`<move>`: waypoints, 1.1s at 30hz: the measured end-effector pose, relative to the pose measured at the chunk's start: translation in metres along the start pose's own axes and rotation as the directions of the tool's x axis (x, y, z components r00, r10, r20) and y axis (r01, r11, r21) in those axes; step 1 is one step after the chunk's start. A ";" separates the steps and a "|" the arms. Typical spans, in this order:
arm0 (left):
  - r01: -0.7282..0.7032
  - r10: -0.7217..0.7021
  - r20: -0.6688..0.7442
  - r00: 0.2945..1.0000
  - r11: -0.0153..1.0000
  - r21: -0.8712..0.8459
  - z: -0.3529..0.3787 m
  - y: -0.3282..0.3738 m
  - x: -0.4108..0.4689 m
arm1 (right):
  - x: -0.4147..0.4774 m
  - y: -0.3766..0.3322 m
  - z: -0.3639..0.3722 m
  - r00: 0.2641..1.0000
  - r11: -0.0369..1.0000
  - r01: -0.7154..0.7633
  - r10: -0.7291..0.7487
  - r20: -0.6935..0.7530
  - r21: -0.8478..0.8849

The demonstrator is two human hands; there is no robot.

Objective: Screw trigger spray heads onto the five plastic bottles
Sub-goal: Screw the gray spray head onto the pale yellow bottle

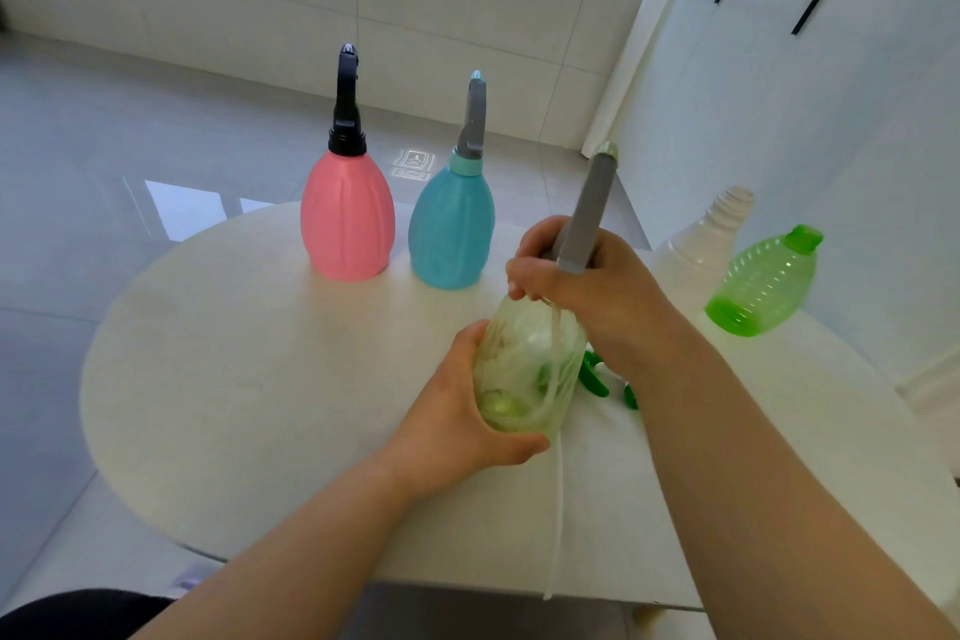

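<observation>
My left hand [457,426] wraps the body of a pale green translucent bottle [524,369] near the table's middle. My right hand [576,276] grips the base of a grey trigger spray head [587,213] sitting at that bottle's neck; its tube runs down inside. A pink bottle [347,218] with a black spray head [347,94] and a blue bottle [451,229] with a grey spray head [472,120] stand upright at the far side. A clear bottle [696,250] and a bright green bottle [763,281], both without spray heads, stand at the right.
A green and white spray head [602,379] lies on the round white table [234,353] behind my right wrist, partly hidden. The table edge runs close in front of me. Grey tiled floor, a wall and white cabinet doors surround it.
</observation>
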State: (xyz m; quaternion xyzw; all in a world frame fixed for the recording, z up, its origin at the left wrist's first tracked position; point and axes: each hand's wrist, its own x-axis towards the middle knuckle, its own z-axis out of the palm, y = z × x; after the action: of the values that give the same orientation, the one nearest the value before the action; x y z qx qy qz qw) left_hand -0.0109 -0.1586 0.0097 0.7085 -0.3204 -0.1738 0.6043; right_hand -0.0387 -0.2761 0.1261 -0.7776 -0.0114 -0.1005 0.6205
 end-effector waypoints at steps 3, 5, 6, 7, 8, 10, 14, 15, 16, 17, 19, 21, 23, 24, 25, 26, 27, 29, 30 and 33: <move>-0.006 0.007 -0.024 1.000 1.000 0.016 0.002 -0.003 0.000 | -0.003 0.006 0.011 0.982 0.998 0.060 -0.060 -0.179 -0.004; -0.003 0.004 -0.042 0.999 1.000 0.027 0.003 -0.004 0.000 | -0.005 0.008 0.014 0.967 0.996 0.082 -0.091 -0.240 -0.046; -0.002 0.004 -0.047 0.999 0.999 0.032 0.004 -0.004 0.000 | -0.006 0.009 0.016 0.959 0.994 0.085 -0.099 -0.267 -0.065; 0.000 0.001 -0.048 0.999 0.999 0.035 0.004 -0.004 -0.001 | -0.006 0.009 0.018 0.949 0.994 0.083 -0.102 -0.297 -0.075; 0.000 0.002 -0.047 0.999 0.999 0.038 0.004 -0.003 -0.001 | -0.006 0.010 0.020 0.939 0.994 0.081 -0.102 -0.329 -0.079; -0.003 0.005 -0.052 0.999 0.999 0.045 0.003 -0.002 -0.002 | -0.005 0.010 0.023 0.919 0.994 0.070 -0.095 -0.382 -0.081; 0.029 -0.011 -0.126 0.992 0.990 0.141 0.009 0.002 -0.003 | -0.008 0.008 0.023 0.898 0.993 0.018 -0.067 -0.434 -0.117; 0.044 -0.018 -0.154 0.988 0.984 0.172 0.010 0.002 -0.004 | -0.011 0.008 0.023 0.883 0.993 0.014 -0.065 -0.465 -0.113; 0.045 -0.011 -0.175 0.985 0.980 0.195 0.010 0.003 -0.004 | -0.016 0.009 0.024 0.862 0.994 0.017 -0.071 -0.502 -0.111; 0.034 0.006 -0.184 0.983 0.977 0.212 0.010 0.003 -0.005 | -0.020 0.011 0.025 0.839 0.993 0.027 -0.084 -0.537 -0.113; -0.012 0.054 -0.172 0.984 0.971 0.237 0.009 0.004 -0.007 | -0.027 0.012 0.024 0.810 0.992 0.043 -0.105 -0.576 -0.119; -0.037 0.074 -0.141 0.987 0.969 0.246 0.006 0.005 -0.009 | -0.028 0.009 0.016 0.826 0.996 0.037 -0.077 -0.558 -0.083; -0.034 0.058 -0.110 0.992 0.978 0.207 0.001 0.004 -0.011 | -0.027 0.003 0.003 0.900 0.999 0.044 -0.050 -0.433 -0.024; -0.031 0.049 -0.097 0.994 0.984 0.176 -0.002 0.004 -0.012 | -0.025 -0.001 -0.004 0.934 0.999 0.047 -0.051 -0.354 -0.019; -0.035 0.051 -0.101 0.994 0.987 0.156 -0.005 0.004 -0.013 | -0.022 -0.005 -0.011 0.954 0.998 0.049 -0.056 -0.296 -0.032; -0.047 0.067 -0.123 0.990 0.986 0.157 -0.007 0.004 -0.012 | -0.017 -0.007 -0.019 0.963 0.998 0.048 -0.059 -0.263 -0.047; -0.056 0.084 -0.155 0.984 0.982 0.179 -0.008 0.003 -0.011 | -0.010 -0.010 -0.027 0.967 0.998 0.041 -0.054 -0.251 -0.056; -0.052 0.117 -0.217 0.969 0.958 0.283 -0.009 -0.001 -0.007 | 0.008 -0.014 -0.042 0.962 0.999 0.019 -0.030 -0.272 -0.043; -0.035 0.124 -0.229 0.965 0.934 0.355 -0.009 -0.002 -0.005 | 0.018 -0.015 -0.048 0.955 0.999 0.007 -0.018 -0.295 -0.040; 0.034 0.092 -0.200 0.975 0.835 0.549 -0.006 -0.009 0.000 | 0.049 -0.015 -0.058 0.938 0.996 -0.013 -0.017 -0.345 -0.087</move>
State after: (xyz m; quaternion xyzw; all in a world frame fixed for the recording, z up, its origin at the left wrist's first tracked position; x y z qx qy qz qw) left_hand -0.0051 -0.1537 0.0022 0.8616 -0.2992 0.0136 0.4098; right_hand -0.0011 -0.3343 0.1617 -0.7744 0.1013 -0.2365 0.5781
